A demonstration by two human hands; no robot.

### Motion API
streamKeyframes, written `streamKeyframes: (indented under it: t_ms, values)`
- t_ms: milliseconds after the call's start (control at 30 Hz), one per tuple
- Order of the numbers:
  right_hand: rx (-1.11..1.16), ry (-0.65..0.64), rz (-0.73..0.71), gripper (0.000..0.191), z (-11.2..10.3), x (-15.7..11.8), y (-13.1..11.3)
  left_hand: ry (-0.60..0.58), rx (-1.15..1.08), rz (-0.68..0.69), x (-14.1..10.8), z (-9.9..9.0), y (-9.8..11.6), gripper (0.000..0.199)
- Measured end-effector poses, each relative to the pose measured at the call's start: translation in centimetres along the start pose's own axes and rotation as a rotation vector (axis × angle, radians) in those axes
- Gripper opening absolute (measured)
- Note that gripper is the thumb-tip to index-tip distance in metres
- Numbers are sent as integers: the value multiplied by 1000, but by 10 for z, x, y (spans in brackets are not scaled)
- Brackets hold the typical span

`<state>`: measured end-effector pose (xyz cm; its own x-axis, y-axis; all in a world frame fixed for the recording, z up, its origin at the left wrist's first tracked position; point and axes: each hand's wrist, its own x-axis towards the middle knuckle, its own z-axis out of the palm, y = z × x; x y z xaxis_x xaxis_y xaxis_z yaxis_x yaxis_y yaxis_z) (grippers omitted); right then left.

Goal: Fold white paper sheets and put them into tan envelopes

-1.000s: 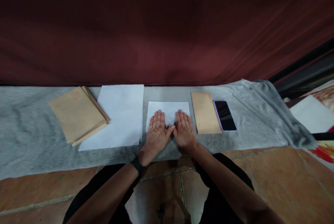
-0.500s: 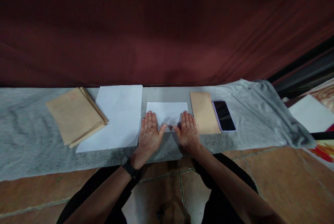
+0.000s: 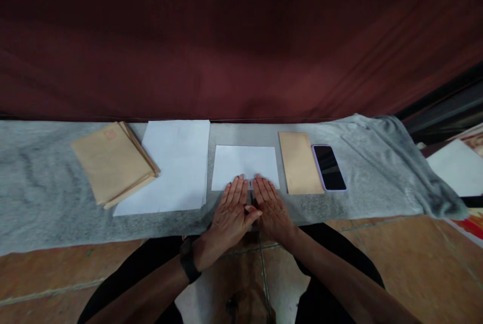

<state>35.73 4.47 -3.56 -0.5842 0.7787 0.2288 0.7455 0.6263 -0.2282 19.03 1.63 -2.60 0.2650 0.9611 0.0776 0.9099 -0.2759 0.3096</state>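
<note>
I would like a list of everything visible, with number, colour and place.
Small sheet: one, white, centre
Large sheets: several, count unclear, white, left of small sheet
Envelope pile: several, brown, overlapping the large sheets
Single envelope: one, brown, right of the small sheet
Phone: one, black screen, lilac edge, right of that envelope
Cloth: one, grey, beneath these
Backdrop: one, dark red, behind
Flat item: one, white, far right
Patterned item: one, red and yellow, right edge
Floor tiles: several, reddish-brown, below
Wristband: one, black, left wrist
Legs: two, black-clothed, below
Left hand: one, bare, on small sheet's near edge
Right hand: one, bare, beside the left
</note>
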Motion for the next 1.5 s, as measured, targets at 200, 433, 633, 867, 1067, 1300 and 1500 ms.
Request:
streamKeyframes:
  t_ms: [200, 433, 633, 867, 1067, 1300, 1500]
  values:
    - [-58, -1, 61, 77, -2, -5, 8, 61, 82, -82, -5, 2, -15, 91]
    - [-97, 11, 109, 86, -7, -10, 14, 109, 129, -157, -9, -1, -27, 92]
    - [-124, 32, 111, 85, -8, -16, 16, 143, 128, -161, -11, -5, -33, 91]
    - [22, -18, 139, 69, -14, 6, 18, 124, 115, -62, 4, -10, -15, 87]
    - [147, -97, 92, 62, -12, 30, 18, 61, 119, 30, 19, 2, 0, 77]
    - [120, -137, 88, 62, -4, 43, 24, 25, 95, 40, 24, 2, -4, 62]
    - [72, -142, 103, 61, -1, 53, 29, -3, 86, 51, 36, -2, -12, 61]
